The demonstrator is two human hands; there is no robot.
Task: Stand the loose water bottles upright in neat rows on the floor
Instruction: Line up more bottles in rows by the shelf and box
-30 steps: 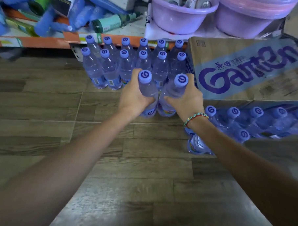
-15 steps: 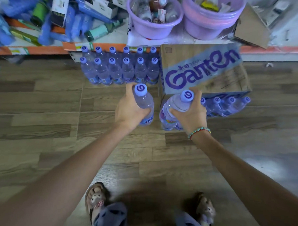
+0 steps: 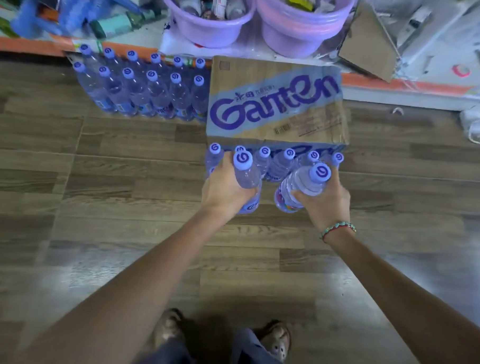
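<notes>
A: So, why a bottle in each hand?

B: Likely to save trips. The left hand [image 3: 227, 185] is wrapped round one bottle [image 3: 247, 179], cap up; the right hand [image 3: 324, 203] grips another [image 3: 296, 188], tilted. Both hang above the floor [image 3: 110, 176], just before the carton [image 3: 278, 101].

A: Where would they go?

B: Probably by the standing rows [image 3: 139, 89], left of the carton under the shelf [image 3: 27, 44]. A loose row [image 3: 278, 158] leans at the carton's front.

A: Anything in the way?

B: The carton itself, and two tubs [image 3: 210, 23] overhead.
</notes>
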